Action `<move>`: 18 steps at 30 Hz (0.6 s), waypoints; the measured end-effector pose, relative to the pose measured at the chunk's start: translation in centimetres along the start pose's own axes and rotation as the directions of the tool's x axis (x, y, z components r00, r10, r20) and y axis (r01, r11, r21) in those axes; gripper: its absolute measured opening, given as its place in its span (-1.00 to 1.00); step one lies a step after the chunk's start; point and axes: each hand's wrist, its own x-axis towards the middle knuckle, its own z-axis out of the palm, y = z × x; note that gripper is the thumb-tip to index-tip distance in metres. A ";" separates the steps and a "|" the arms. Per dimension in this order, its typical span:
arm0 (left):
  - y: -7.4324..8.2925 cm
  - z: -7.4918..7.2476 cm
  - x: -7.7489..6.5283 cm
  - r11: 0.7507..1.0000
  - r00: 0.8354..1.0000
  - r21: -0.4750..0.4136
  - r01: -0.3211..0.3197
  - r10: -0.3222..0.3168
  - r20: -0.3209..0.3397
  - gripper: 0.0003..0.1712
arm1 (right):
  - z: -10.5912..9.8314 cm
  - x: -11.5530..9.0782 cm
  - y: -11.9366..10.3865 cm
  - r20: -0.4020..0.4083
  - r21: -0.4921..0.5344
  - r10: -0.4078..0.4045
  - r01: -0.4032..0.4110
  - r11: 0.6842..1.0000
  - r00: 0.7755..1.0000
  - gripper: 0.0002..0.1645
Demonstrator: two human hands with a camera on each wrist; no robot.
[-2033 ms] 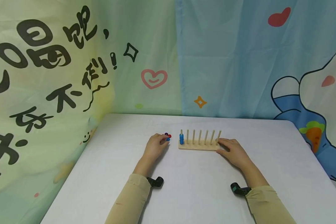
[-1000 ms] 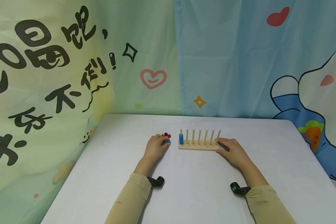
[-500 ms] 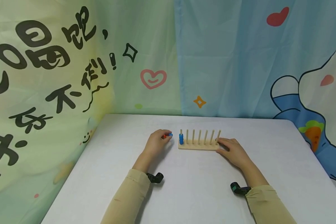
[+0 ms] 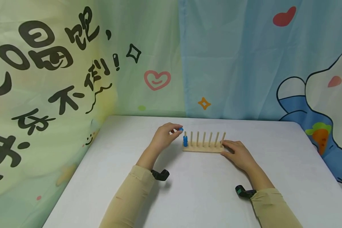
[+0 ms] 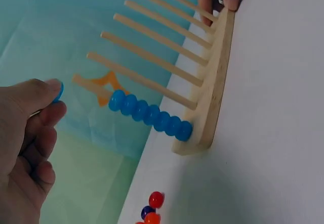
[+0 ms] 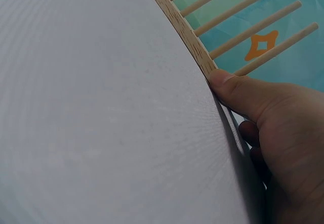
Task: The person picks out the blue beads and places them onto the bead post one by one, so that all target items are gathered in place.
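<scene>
My left hand (image 4: 166,136) pinches a blue bead (image 4: 181,129) between thumb and fingertips, close to the top of the leftmost peg (image 5: 81,82). Several blue beads (image 5: 151,115) are stacked on that peg, its upper end bare. The wooden peg rack (image 4: 202,149) stands upright on the table, its other pegs carrying no beads. At the rack's right end, my right hand (image 4: 239,155) grips the base, thumb (image 6: 223,80) on the near edge and fingers behind. Only a sliver of the pinched bead shows in the left wrist view.
Several loose beads lie on the white table (image 4: 199,186) left of the rack, among them a red bead (image 5: 156,199) and a dark blue bead (image 5: 148,212). In the head view my left hand hides them. A printed curtain (image 4: 233,63) hangs behind the table.
My left hand has picked up a blue bead beside the loose beads and carried it up and right to the leftmost peg's top. The right hand and the rack have stayed in place.
</scene>
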 end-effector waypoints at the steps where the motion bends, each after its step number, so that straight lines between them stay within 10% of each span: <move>1: 0.2 0.0 0.1 1.000 1.000 -0.001 -0.009 0.009 0.008 -0.66 | 0.0 0.0 0.0 0.001 0.000 -0.003 0.003 1.000 1.000 -0.29; 18: 0.3 1.0 0.0 1.000 0.996 -0.012 -0.014 0.015 0.084 -0.67 | 0.2 0.2 0.1 0.010 0.006 0.004 -0.004 1.000 1.000 -0.28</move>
